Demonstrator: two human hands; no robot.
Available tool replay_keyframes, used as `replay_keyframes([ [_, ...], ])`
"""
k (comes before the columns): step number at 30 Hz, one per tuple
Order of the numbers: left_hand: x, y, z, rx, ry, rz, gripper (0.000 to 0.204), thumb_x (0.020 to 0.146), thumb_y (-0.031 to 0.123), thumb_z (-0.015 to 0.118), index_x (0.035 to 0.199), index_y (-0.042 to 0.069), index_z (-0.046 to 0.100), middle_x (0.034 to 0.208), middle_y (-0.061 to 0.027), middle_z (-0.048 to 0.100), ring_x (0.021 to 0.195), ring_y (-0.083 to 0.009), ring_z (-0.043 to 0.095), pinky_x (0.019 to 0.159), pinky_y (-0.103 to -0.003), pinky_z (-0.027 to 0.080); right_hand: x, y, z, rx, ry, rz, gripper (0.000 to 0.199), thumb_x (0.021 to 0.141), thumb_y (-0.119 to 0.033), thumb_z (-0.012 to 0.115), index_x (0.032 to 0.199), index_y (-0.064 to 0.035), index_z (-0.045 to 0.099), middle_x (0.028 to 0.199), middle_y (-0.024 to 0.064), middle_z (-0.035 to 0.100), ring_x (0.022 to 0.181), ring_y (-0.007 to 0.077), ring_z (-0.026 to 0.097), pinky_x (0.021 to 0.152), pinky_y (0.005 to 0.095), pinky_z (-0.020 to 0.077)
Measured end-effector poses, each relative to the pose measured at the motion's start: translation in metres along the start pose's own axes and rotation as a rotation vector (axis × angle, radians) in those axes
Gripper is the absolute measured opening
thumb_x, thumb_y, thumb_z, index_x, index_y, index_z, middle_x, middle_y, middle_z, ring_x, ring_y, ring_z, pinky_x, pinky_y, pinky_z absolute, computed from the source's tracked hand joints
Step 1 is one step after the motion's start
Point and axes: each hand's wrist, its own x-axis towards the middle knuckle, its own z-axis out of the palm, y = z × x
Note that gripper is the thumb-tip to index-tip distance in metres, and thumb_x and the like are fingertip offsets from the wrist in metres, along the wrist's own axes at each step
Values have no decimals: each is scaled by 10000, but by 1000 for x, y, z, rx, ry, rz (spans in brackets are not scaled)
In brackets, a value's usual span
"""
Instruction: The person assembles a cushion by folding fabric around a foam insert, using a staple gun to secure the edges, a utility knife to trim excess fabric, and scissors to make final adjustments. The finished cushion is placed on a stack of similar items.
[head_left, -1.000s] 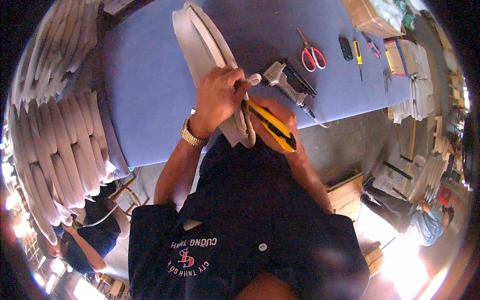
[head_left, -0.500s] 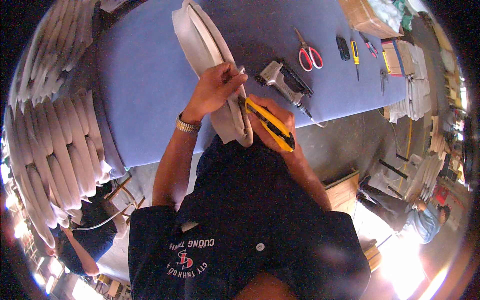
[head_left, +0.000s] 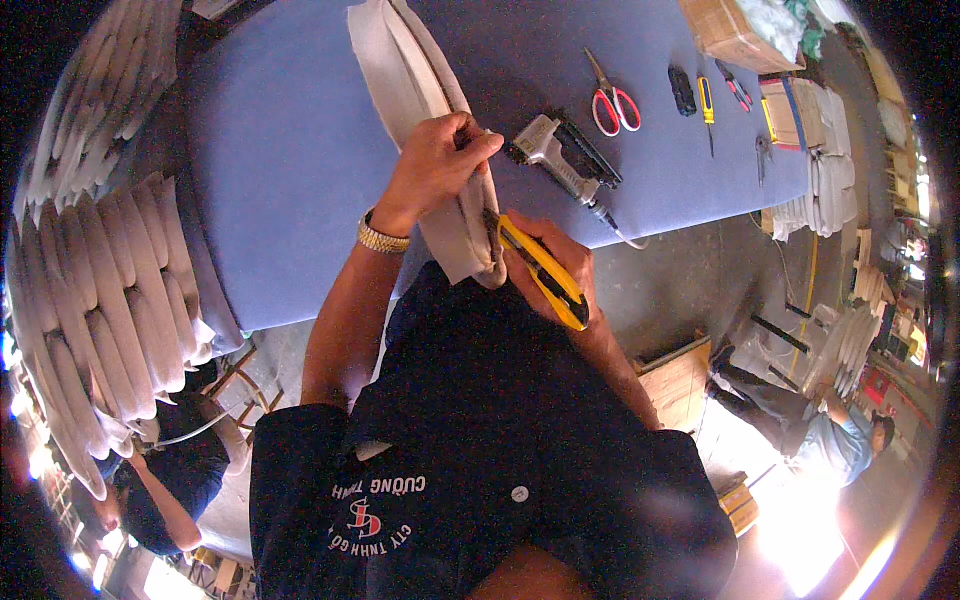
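Observation:
A long, curved piece covered in pale grey fabric slants from the far part of the table down to my body. My left hand is closed on its edge, thumb and fingers pinched together at the upper side. In my right hand is a yellow utility knife, its front end against the fabric near the piece's lower end. The blade tip is too small to make out. Right of my hands lies a silver staple gun with a hose attached.
Red-handled scissors, a yellow screwdriver and pliers lie on the blue table. A cardboard box stands at the far right. Stacked padded pieces are at left. Other people work at lower left and right.
My right hand and the knife have moved slightly down and to the right along the piece. My left hand keeps its hold, shifted only a little.

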Motion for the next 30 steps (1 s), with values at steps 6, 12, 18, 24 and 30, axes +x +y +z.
replay_keyframes([
  [6, 4, 2, 2, 33, -30, -41, 329, 946, 330, 720, 801, 39, 665, 638, -6, 636, 575, -85, 553, 540, -298, 441, -5, 0, 0, -8, 40, -5, 366, 909, -68, 724, 1261, -3, 651, 1116, 154, 734, 985, 181, 717, 841, 288, 569],
  [12, 6, -4, -3, -67, -111, -63, 332, 943, 339, 723, 807, 44, 654, 647, 12, 618, 599, -75, 547, 555, -290, 438, -8, 7, 3, -33, 94, -34, 380, 911, -65, 725, 1277, 2, 646, 1159, 165, 730, 1031, 196, 715, 870, 304, 572],
  [18, 1, -1, -8, -81, -125, -103, 331, 944, 336, 723, 804, 46, 646, 666, 13, 616, 627, -78, 554, 589, -280, 447, -5, 3, 4, -13, 83, -16, 389, 907, -65, 738, 1279, 3, 650, 1141, 162, 735, 1014, 190, 718, 871, 300, 572],
  [24, 0, -3, -10, -63, -116, -77, 333, 947, 341, 723, 813, 45, 652, 668, 8, 618, 627, -81, 556, 592, -286, 453, -5, 1, 3, 27, 42, 27, 384, 905, -62, 741, 1274, -1, 656, 1120, 150, 742, 985, 162, 714, 845, 291, 577],
  [30, 0, -1, -9, -78, -116, -80, 321, 947, 321, 730, 812, 41, 651, 670, 3, 618, 638, -82, 562, 600, -285, 461, -7, 2, 1, 35, 19, 56, 360, 904, -54, 742, 1252, -2, 666, 1106, 140, 746, 960, 141, 711, 824, 272, 572],
])
